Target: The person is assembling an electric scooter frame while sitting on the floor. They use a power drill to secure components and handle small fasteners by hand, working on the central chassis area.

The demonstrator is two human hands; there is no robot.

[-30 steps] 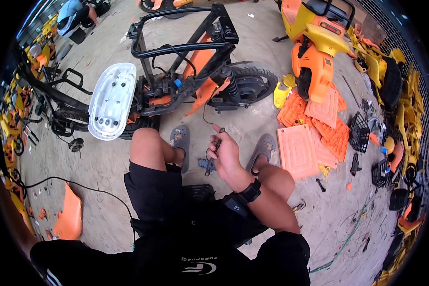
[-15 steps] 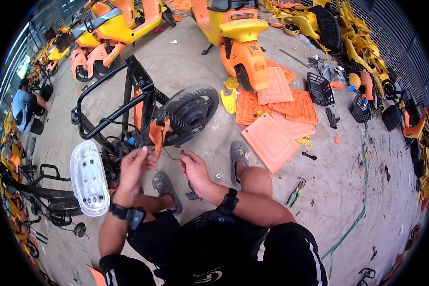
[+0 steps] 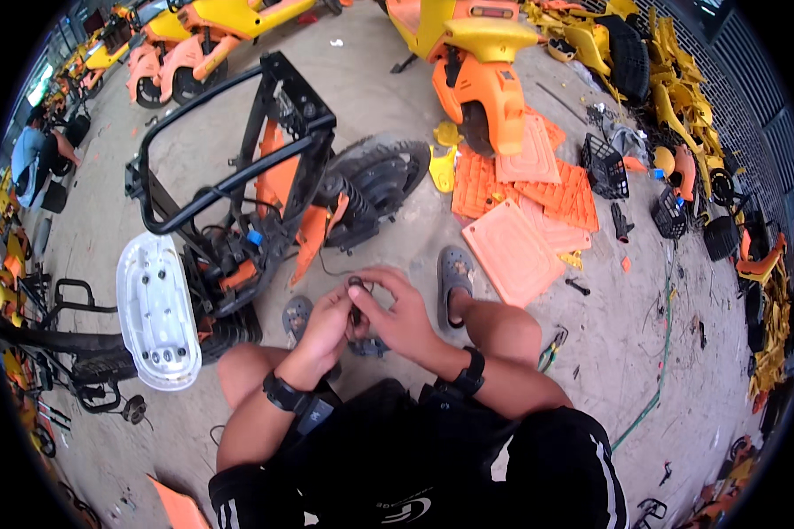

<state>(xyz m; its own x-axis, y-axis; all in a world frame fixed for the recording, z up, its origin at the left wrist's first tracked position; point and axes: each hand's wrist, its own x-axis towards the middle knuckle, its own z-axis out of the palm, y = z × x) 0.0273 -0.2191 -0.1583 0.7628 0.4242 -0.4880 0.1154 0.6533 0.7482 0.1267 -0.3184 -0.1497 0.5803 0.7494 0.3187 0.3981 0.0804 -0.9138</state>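
My left hand and my right hand meet in front of my knees, fingers closed round a small dark piece. Its kind is too small to make out, and the fingers cover most of it. From the scooter side a thin dark cable runs down toward my hands. Just beyond stands a stripped scooter with a black tube frame, orange panels and a black rear wheel. A white oblong plastic tray dotted with small dark hardware is to the left of my hands.
Orange panels lie stacked at the right, near pliers and a green hose. An orange and yellow scooter stands ahead. Yellow parts are heaped along the right wall. Another person crouches far left.
My hands were apart, the right with the dark piece and the left beside the frame. Now they are together, nearer my body, both on the piece. The view has shifted slightly.
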